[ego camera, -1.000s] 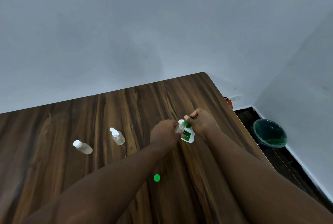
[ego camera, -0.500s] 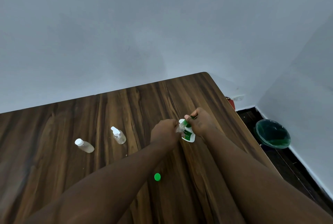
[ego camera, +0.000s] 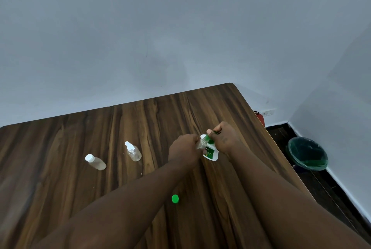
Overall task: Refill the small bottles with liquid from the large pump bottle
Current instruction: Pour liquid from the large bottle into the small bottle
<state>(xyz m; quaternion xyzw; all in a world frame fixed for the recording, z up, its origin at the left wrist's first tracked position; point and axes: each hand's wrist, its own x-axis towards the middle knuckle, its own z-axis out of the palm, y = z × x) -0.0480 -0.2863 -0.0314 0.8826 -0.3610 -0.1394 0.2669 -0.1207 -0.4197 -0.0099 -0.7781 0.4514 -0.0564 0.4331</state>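
Left hand (ego camera: 183, 148) grips a small clear bottle (ego camera: 201, 144), right hand (ego camera: 225, 138) fingers curled over the white pump bottle (ego camera: 210, 152)'s green top.

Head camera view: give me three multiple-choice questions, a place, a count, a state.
1. The small round green cap lies: A) on the brown wooden table B) on the floor C) on a bottle
2. Small clear white-capped bottles standing untouched: A) one B) two C) four
3. The right hand: A) lies flat B) grips the green pump of the white pump bottle C) holds the cap
Answers: 1 A, wood surrounds it; 2 B, both stand left of the left hand; 3 B, fingers curl over the pump.
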